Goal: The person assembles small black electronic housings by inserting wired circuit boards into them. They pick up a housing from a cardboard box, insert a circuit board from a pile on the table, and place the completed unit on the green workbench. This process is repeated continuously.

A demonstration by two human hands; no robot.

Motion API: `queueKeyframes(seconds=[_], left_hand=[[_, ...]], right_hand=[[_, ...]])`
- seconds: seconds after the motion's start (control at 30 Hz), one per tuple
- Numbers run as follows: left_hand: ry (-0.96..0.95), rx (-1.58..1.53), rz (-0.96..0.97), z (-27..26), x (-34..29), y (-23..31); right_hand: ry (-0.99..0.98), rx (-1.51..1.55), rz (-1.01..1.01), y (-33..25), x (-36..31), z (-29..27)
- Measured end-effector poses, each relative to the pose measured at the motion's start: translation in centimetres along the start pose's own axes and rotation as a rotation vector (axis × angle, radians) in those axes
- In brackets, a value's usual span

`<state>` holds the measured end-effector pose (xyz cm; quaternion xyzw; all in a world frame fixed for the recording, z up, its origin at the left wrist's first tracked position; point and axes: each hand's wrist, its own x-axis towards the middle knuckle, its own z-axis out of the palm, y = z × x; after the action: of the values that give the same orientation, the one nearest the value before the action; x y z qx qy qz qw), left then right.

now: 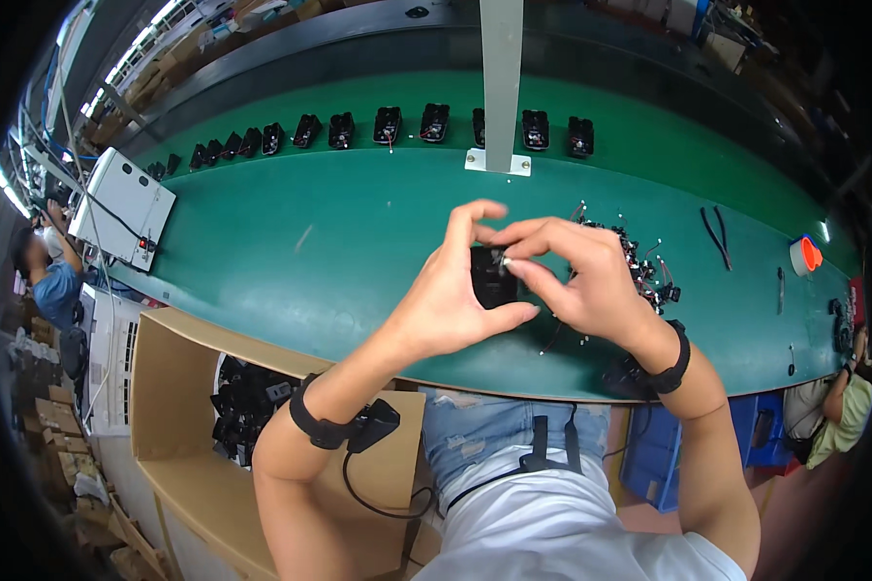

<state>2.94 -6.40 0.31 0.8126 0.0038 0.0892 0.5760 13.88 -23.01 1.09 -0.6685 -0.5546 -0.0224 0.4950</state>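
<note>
My left hand (436, 295) is wrapped around a small black plastic housing (492, 283) above the green bench, its thumb along the near edge. My right hand (591, 276) meets the housing from the right, thumb and forefinger pinched at its upper corner. A tiny pale bit shows between those fingertips; I cannot make out what it is. Just right of my right hand lies a heap of small black parts with red and black wires (644, 266), partly hidden behind that hand. Both wrists wear black bands.
A row of black housings (388, 126) lines the bench's far side, behind a grey post (500, 87). Pliers (716, 238) and an orange-and-white round container (804, 255) lie right. A white machine (121, 213) stands left. Below are an open carton (179, 373) of black parts and blue crates (654, 455).
</note>
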Motion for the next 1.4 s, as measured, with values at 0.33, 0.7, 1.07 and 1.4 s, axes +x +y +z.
queueKeyframes(seconds=[0.33,0.7,1.07,1.4], left_hand=[[0.074,-0.410,0.084,0.8,-0.1,0.7],[-0.238,-0.719,-0.098,-3.0,0.2,-0.1],[-0.323,-0.790,-0.168,-2.5,0.4,-1.8],[-0.260,-0.606,-0.188,-1.6,0.7,-1.5]], right_hand=[[0.116,0.382,0.290,0.6,0.2,-1.4],[0.067,0.049,-0.151,-0.5,0.9,-3.2],[-0.077,-0.142,-0.352,-2.2,0.4,-2.9],[-0.055,-0.431,-0.280,-3.1,-0.5,-2.6]])
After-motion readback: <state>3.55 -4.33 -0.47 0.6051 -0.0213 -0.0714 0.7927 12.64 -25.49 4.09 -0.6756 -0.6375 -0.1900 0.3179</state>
